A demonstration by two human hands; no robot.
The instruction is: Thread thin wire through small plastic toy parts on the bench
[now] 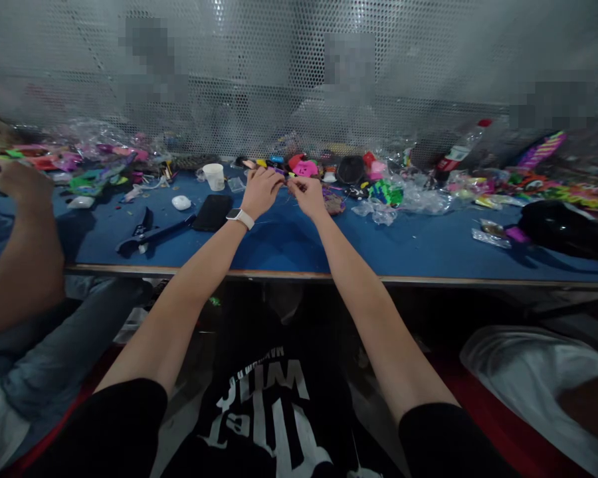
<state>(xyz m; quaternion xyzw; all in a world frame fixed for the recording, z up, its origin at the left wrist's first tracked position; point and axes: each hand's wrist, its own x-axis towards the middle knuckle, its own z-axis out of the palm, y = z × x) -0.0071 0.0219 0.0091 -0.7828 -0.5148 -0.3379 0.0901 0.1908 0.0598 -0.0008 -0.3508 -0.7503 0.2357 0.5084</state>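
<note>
While we reach out over the blue table [299, 249], our left hand [260, 191] and right hand [306, 196] meet fingertip to fingertip, pinching a small purple piece [279, 171] between them, too tiny to make out; a white cup [214, 176] stands left.

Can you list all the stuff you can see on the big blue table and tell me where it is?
table: one, blue, across the middle
cup: one, white, left of the hands
phone: one, black, flat, below the cup
pliers: one, dark, left of the phone
bottle: one, clear with red cap, lying far right
toy pieces: many, mixed colours, along the back edge
co-worker's arm: one, far left
left hand: one, watch on wrist, pinching a small purple piece
right hand: one, touching the same small piece
</note>
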